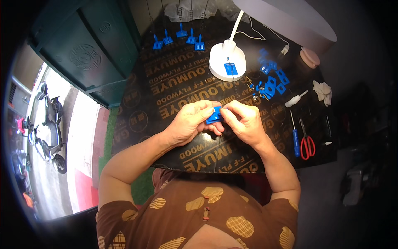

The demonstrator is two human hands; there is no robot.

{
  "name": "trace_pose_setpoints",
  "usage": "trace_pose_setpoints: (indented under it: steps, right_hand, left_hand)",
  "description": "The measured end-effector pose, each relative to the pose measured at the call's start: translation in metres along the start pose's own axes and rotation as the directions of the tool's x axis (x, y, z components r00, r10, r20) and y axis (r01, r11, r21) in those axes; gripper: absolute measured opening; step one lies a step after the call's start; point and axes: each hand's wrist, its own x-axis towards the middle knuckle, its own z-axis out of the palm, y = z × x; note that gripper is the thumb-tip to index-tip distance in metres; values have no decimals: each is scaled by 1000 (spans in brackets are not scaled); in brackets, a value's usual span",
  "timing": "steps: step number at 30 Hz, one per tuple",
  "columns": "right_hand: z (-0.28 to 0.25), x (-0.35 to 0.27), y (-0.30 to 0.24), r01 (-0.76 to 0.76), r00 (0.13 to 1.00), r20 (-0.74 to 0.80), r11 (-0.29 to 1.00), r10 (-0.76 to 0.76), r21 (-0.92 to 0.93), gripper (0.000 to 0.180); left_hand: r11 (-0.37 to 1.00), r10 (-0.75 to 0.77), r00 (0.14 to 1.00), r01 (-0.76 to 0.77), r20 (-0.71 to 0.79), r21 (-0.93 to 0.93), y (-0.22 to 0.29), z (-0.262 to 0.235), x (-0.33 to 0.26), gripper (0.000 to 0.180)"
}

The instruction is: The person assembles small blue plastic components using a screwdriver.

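Above the table's near edge, my left hand (188,122) holds a small blue plastic piece (213,116) between thumb and fingers. The piece looks flat, with a raised part on it. My right hand (247,122) is closed in a pinch at the right edge of this piece. Whatever lies between its thumb and forefinger is too small to make out. Beyond the hands, another blue piece (230,69) rests on the round white base (215,62) of a lamp. To the right of that base lie several loose blue parts (270,86) and small metal-tipped pieces (259,89).
Blue pieces on coiled wires (181,31) stand at the far left of the dark printed table (166,143). On the right are a white-handled tool (295,99), a blue screwdriver (295,141), red-handled scissors (307,147) and crumpled tissue (322,92). The lamp's wide shade (290,23) overhangs the far right.
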Motion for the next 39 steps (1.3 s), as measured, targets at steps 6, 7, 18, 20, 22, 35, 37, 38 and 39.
trace_pose_setpoints:
  steps: [6, 7, 18, 20, 22, 35, 37, 38, 39]
  right_hand:
    - [5, 0, 3, 6, 998, -67, 1000, -7, -12, 9]
    - [5, 1, 3, 9, 997, -71, 1000, -10, -22, 9]
    - [2, 1, 6, -104, 993, -48, 994, 103, -18, 13]
    - [4, 0, 9, -109, 992, -51, 993, 112, 51, 14]
    - [5, 0, 13, -133, 990, -42, 985, 138, 114, 14]
    - [5, 2, 14, -236, 971, 32, 929, 237, 283, 15]
    - [3, 3, 13, -276, 961, 53, 916, 273, 292, 16]
    - [2, 3, 12, -315, 949, 76, 900, 307, 301, 17]
    - [1, 3, 12, -315, 949, 72, 900, 308, 301, 17]
  left_hand:
    - [994, -81, 997, 81, 8, -77, 5, 5, -2, 46]
    - [987, -94, 995, 99, 41, -124, 8, 6, -2, 42]
    - [991, -96, 995, 93, -25, -98, 5, 8, -4, 52]
    - [991, -129, 991, 128, -47, -30, 5, 7, -3, 47]
    - [991, -136, 989, 136, -65, -3, 4, 6, -3, 42]
    - [982, -190, 980, 190, -61, -4, 6, 4, -6, 35]
    - [979, -203, 976, 204, -76, 5, 7, 7, -5, 38]
    - [976, -217, 972, 219, -91, 14, 8, 8, -4, 41]
    - [975, -219, 972, 222, -89, 16, 8, 9, -3, 41]
